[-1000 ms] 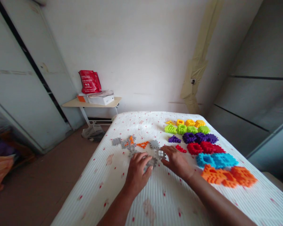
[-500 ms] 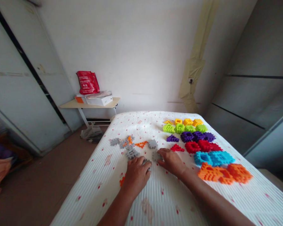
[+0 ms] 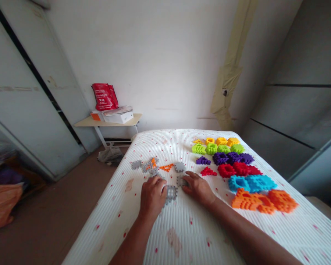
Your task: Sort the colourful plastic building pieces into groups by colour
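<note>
My left hand [image 3: 153, 193] is curled over the near side of a grey lattice building piece [image 3: 154, 171], fingertips partly hidden. Beside its thumb lies a grey square piece with holes [image 3: 171, 193]. My right hand [image 3: 198, 187] has its thumb and fingers around the edge of a flat grey toothed piece [image 3: 180, 180]. Just beyond that rests a grey rounded piece [image 3: 179, 167]. An orange triangular piece [image 3: 166, 168] sits between the hands, farther off. Farther left are a grey-and-orange cluster [image 3: 149, 165] and another grey piece [image 3: 136, 164].
Colour-sorted rows stand on the right of the white quilted bed [image 3: 182, 235]: yellow [image 3: 221, 141], lime [image 3: 211, 148], purple [image 3: 233, 158], red [image 3: 241, 168], blue [image 3: 260, 183] and orange [image 3: 281, 201] pieces. A side table [image 3: 113, 122] holds a red bag [image 3: 105, 97].
My left hand has moved left, off the grey square piece, which now shows, and onto the lattice piece. My right hand stays at its grey piece. The view has shifted slightly.
</note>
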A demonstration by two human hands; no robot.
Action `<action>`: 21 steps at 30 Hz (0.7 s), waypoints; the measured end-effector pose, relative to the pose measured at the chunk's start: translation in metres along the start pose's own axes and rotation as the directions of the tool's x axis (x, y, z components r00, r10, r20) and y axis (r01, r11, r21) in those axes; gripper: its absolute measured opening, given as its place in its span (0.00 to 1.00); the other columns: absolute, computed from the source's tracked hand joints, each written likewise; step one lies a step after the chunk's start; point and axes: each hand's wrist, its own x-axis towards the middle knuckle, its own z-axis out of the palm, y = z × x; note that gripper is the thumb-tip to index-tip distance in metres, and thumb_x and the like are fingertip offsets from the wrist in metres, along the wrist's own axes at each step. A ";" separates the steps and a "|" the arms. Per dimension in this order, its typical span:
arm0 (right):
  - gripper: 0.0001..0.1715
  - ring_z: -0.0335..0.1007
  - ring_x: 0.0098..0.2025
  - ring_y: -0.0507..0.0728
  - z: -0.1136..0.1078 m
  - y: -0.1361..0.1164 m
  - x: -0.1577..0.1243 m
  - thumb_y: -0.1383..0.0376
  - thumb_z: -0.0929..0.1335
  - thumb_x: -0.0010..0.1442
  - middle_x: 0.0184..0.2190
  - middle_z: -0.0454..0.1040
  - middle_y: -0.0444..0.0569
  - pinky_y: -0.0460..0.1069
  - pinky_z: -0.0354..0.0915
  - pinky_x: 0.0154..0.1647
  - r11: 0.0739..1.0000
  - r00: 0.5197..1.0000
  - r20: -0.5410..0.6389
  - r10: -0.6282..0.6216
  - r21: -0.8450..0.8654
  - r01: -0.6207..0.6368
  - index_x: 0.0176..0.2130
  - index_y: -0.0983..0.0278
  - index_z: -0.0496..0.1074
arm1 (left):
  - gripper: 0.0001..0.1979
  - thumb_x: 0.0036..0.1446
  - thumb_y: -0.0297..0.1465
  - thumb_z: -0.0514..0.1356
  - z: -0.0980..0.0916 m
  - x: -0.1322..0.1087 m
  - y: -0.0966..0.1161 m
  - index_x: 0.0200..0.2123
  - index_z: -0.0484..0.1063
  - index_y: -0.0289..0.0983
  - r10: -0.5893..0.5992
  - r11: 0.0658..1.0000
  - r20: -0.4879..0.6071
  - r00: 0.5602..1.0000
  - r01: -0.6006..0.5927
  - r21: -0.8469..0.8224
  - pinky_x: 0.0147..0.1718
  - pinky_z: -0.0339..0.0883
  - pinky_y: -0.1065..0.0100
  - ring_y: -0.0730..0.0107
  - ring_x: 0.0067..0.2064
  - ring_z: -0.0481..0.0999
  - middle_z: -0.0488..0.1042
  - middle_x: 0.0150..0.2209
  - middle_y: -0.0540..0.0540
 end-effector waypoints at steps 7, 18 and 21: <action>0.09 0.70 0.37 0.53 0.002 0.000 -0.011 0.65 0.61 0.62 0.37 0.71 0.49 0.45 0.64 0.38 0.989 0.984 -0.177 0.002 0.144 0.024 0.36 0.63 0.70 | 0.16 0.56 0.33 0.54 0.006 0.006 -0.028 0.48 0.70 0.41 -0.226 0.966 -0.029 0.974 0.228 0.125 0.47 0.60 0.60 0.59 0.49 0.68 0.73 0.46 0.44; 0.08 0.68 0.33 0.53 0.007 -0.005 -0.024 0.67 0.62 0.60 0.32 0.69 0.47 0.46 0.62 0.33 0.982 0.981 -0.192 0.013 0.190 0.024 0.31 0.63 0.68 | 0.19 0.53 0.29 0.57 0.006 0.005 -0.029 0.49 0.68 0.39 -0.200 0.976 -0.069 0.977 0.204 0.070 0.47 0.60 0.56 0.56 0.49 0.69 0.74 0.46 0.42; 0.07 0.68 0.33 0.53 0.008 -0.001 -0.024 0.66 0.62 0.60 0.32 0.69 0.47 0.46 0.64 0.34 0.971 0.976 -0.212 0.041 0.239 0.011 0.31 0.63 0.68 | 0.20 0.50 0.26 0.58 0.010 0.006 -0.030 0.48 0.67 0.38 -0.069 0.997 -0.178 0.982 0.062 -0.046 0.49 0.62 0.57 0.57 0.49 0.68 0.73 0.47 0.42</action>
